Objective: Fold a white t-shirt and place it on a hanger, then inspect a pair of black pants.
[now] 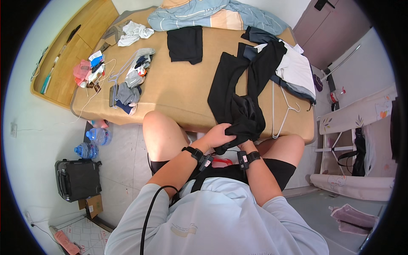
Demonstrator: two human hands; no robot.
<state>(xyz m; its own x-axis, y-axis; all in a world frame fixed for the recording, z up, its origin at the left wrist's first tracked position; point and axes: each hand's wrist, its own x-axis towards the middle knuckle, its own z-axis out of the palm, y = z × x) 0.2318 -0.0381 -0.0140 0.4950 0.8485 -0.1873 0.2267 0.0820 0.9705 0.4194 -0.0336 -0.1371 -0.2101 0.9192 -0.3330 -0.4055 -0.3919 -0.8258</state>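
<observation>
A pair of black trousers lies across the bed's near right part, its legs stretching away and its top bunched at the edge by my knees. My left hand grips the bunched cloth from the left side. Beneath the same cloth is my right hand, its fingers mostly hidden by the fabric. One leg of the trousers overlaps a white and dark garment. A folded black garment lies farther back on the bed. Near the right edge are white clothes hangers.
Socks, a phone and a hanger lie on the bed's left part, beside a white cable. A quilt covers the far end. On the floor at left stand water bottles and a black case. A fabric rack stands right.
</observation>
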